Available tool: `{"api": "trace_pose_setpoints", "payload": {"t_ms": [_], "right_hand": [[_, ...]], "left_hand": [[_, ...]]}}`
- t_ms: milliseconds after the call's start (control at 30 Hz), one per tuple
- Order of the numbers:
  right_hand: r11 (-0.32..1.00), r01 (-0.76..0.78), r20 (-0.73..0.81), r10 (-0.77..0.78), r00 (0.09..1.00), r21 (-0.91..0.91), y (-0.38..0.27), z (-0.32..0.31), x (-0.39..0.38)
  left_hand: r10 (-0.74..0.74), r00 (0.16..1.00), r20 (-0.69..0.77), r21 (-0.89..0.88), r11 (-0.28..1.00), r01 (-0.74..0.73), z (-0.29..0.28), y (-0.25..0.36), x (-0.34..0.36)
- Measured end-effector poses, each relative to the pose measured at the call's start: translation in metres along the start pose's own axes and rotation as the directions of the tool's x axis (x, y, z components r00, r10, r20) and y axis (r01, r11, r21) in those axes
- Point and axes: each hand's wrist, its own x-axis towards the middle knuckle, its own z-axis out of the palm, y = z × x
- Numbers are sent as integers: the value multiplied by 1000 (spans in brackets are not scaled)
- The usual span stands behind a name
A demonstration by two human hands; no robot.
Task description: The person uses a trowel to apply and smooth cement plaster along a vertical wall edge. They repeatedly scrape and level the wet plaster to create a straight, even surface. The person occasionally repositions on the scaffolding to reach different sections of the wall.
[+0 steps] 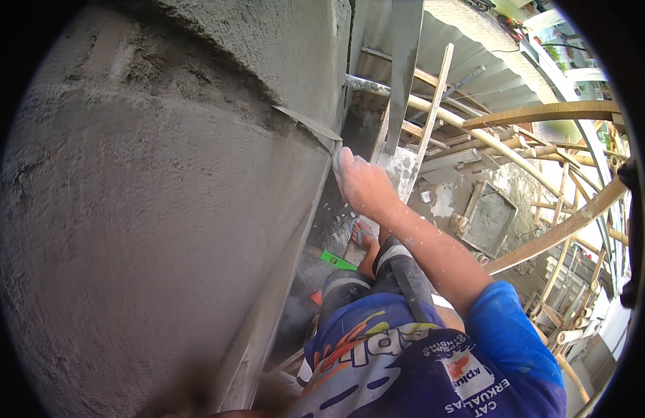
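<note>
My right hand (361, 182) is closed around the handle of a plastering trowel (310, 130), its fingers dusted with grey mortar. The trowel's thin blade reaches left from the hand and lies against the wall near its corner, just below a rough recessed band. Grey plaster covers the wall (148, 230), smoother below that band and coarse within it. Most of the handle is hidden by my fingers. My left hand does not show; only a dark, blurred shape lies at the lower edge.
Below me are a green tool like a spirit level (338, 260) and a wooden-framed mortar trough (492, 217). A long straight board (404, 70) stands beyond the corner. Bamboo poles (500, 148) and curved-looking timbers (559, 226) form scaffolding at the right. My sandalled foot (362, 231) rests on a plank.
</note>
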Motion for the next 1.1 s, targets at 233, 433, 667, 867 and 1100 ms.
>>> {"api": "trace_pose_setpoints", "payload": {"t_ms": [233,433,667,867,1100], "right_hand": [[989,148,-159,-146,976,2,12,9,3],[991,122,-74,-118,990,54,10,7,0],[990,119,-57,-114,992,79,9,-5,1],[994,81,-76,-76,994,66,11,-1,4],[988,129,-103,-120,987,84,10,2,-2]], "left_hand": [[-21,1000,3,67,998,21,0,2,-3],[-7,1000,-13,80,997,8,2,6,-3],[-15,999,-33,97,995,19,3,8,-5],[-5,999,-42,102,995,10,4,9,-6],[-19,999,-44,126,992,25,5,8,-9]]}}
